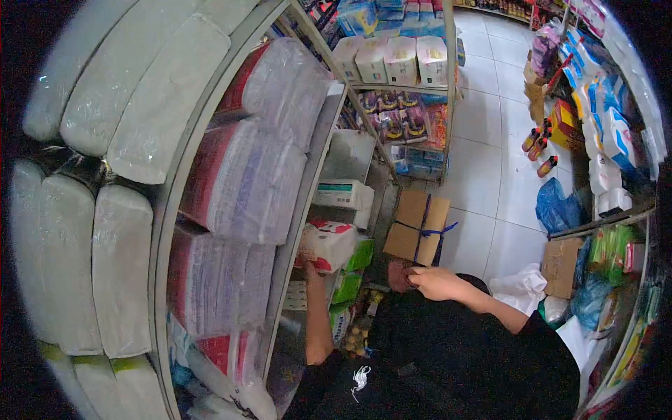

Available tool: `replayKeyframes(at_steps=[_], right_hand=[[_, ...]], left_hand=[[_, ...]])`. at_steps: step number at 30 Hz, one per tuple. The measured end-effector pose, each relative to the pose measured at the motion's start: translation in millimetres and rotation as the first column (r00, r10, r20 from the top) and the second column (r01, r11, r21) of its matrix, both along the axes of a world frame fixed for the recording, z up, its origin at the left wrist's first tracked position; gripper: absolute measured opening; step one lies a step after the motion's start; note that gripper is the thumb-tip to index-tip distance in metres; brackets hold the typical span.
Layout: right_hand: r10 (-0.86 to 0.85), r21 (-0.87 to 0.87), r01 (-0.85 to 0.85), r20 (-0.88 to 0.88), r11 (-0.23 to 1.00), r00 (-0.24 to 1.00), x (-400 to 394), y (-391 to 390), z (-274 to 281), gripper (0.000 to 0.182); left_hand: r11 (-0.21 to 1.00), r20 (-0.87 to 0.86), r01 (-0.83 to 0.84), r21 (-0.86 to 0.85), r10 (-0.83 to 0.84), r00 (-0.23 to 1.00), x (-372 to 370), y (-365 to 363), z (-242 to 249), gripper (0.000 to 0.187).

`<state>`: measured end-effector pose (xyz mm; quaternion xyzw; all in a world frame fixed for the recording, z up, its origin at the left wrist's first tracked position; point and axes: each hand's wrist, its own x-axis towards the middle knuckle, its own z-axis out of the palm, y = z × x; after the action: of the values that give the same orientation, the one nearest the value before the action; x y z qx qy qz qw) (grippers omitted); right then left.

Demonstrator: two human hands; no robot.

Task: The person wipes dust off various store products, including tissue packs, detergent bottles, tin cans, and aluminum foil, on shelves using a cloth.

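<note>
Your left hand (308,260) grips the underside of a white-and-red plastic-wrapped pack (326,243), holding it up against the edge of the grey metal shelf (302,203), while your right hand (428,281) rests curled at your dark shirt (462,350), seemingly holding nothing, though the view is unclear.

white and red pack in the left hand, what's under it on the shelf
Under the white and red pack, held by the left hand, green packets show. The arm and the pack hide what lies further back.
</note>
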<state>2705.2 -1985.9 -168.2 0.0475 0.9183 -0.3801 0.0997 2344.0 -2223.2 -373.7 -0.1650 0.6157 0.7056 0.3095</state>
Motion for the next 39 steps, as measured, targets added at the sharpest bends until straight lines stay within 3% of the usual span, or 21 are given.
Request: replayKeyframes(at_steps=[3, 5, 9, 12, 14, 18, 23, 25, 26, 27, 29, 32, 34, 35, 38, 39], right_hand=[[0.042, -0.034, -0.039, 0.11, 0.999, 0.993, -3.8, 1.6, 12.9, 0.021], [0.051, -0.029, -0.049, 0.083, 0.998, 0.995, -5.1, 0.2, 6.1, 0.022], [0.025, -0.016, -0.026, -0.1, 1.0, 0.995, -2.7, -5.5, -30.5, 0.021], [0.109, -0.065, -0.101, 0.133, 0.993, 0.985, -12.1, -0.3, -5.2, 0.022], [0.125, -0.088, -0.114, 0.132, 0.99, 0.983, -12.8, 0.2, -12.6, 0.022], [0.138, -0.085, -0.127, 0.138, 0.988, 0.981, -11.7, -1.2, -14.1, 0.023], [0.103, -0.076, -0.094, 0.121, 0.993, 0.987, -4.1, -4.4, -20.7, 0.023], [0.1, -0.088, -0.088, 0.141, 0.992, 0.985, -2.7, -5.0, -19.0, 0.023], [0.099, -0.091, -0.086, 0.153, 0.992, 0.983, -1.8, -4.2, -16.3, 0.023], [0.097, -0.094, -0.083, 0.163, 0.992, 0.982, -2.0, -3.4, -14.0, 0.023], [0.107, -0.104, -0.091, 0.156, 0.99, 0.982, -3.2, -2.1, -12.8, 0.023], [0.105, -0.089, -0.097, 0.08, 0.991, 0.991, -0.3, -5.5, -23.4, 0.022], [0.105, -0.081, -0.102, 0.042, 0.992, 0.994, 0.0, -5.8, -26.7, 0.021], [0.112, -0.084, -0.108, 0.041, 0.991, 0.993, -0.5, -6.1, -25.8, 0.021], [0.139, -0.091, -0.131, 0.088, 0.987, 0.986, -4.8, -6.0, -9.7, 0.02], [0.149, -0.092, -0.139, 0.112, 0.986, 0.983, -5.9, -5.8, -5.2, 0.02]], left_hand=[[0.994, -0.155, 0.027, -0.105, -0.043, 0.987, 6.2, -14.0, -18.2, 0.061], [0.988, -0.096, -0.09, -0.124, 0.078, 0.992, 21.1, -16.6, -8.8, 0.066], [0.935, 0.001, -0.31, -0.171, 0.315, 0.949, 66.9, 20.3, 67.5, 0.082], [0.827, -0.088, -0.285, -0.484, 0.278, 0.957, 103.2, 56.1, 134.7, 0.085], [0.824, -0.04, -0.239, -0.513, 0.255, 0.966, 100.8, 45.8, 109.3, 0.075], [0.924, 0.158, -0.079, -0.374, 0.148, 0.976, 45.3, -1.6, -9.0, 0.058], [0.932, 0.003, -0.176, -0.317, 0.187, 0.982, 0.5, -34.8, -92.6, 0.039], [0.97, 0.076, 0.069, -0.232, -0.053, 0.996, -16.7, -45.5, -96.1, 0.039], [0.983, 0.054, 0.072, -0.168, -0.064, 0.997, -16.3, -46.5, -99.1, 0.04], [0.992, 0.033, 0.077, -0.102, -0.074, 0.997, -13.5, -44.8, -95.1, 0.04], [0.987, -0.079, -0.137, 0.08, 0.143, 0.986, 23.1, -24.5, -52.4, 0.042], [0.985, 0.196, -0.145, 0.099, 0.124, 0.973, 55.1, -1.1, 16.0, 0.045], [0.983, 0.431, -0.152, 0.107, 0.091, 0.898, 92.9, 33.5, 108.1, 0.044], [0.982, 0.54, -0.156, 0.11, 0.073, 0.838, 102.3, 42.2, 132.0, 0.044], [0.934, 0.648, -0.218, 0.285, -0.02, 0.761, 87.4, 35.1, 82.1, 0.041], [0.95, 0.544, -0.189, 0.249, 0.024, 0.838, 87.6, 38.3, 82.3, 0.039]])
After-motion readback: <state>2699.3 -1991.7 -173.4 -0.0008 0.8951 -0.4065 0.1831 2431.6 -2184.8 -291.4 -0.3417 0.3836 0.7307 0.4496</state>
